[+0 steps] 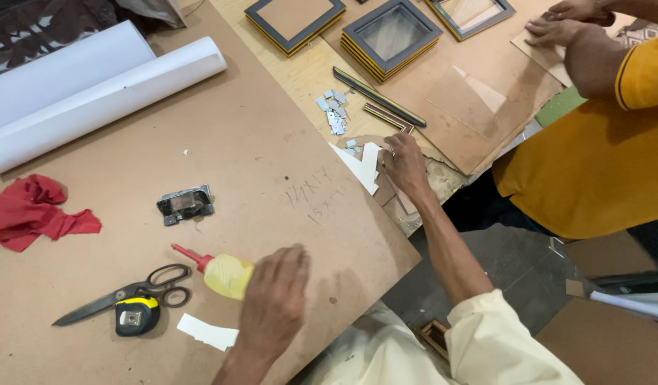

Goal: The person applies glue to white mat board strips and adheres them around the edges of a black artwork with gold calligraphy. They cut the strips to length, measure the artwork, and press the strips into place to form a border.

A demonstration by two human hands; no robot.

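Observation:
My left hand (274, 299) rests fingers together on a large brown board (222, 157), its knuckles against a yellow glue bottle (225, 274) with a red nozzle lying on its side. My right hand (405, 165) reaches across the board's far edge and presses down beside white card scraps (363, 165) and a short moulding offcut (388, 117). Whether its fingers pinch anything is not clear. A ring shows on one finger.
Black scissors (133, 292), a yellow-black tape measure (136, 314), a metal clip (185, 204), a red rag (29, 210) and white paper rolls (94, 93) lie on the board. Picture frames (389, 36), small metal tabs (334, 110) sit beyond. A person in a yellow shirt (593, 164) works at right.

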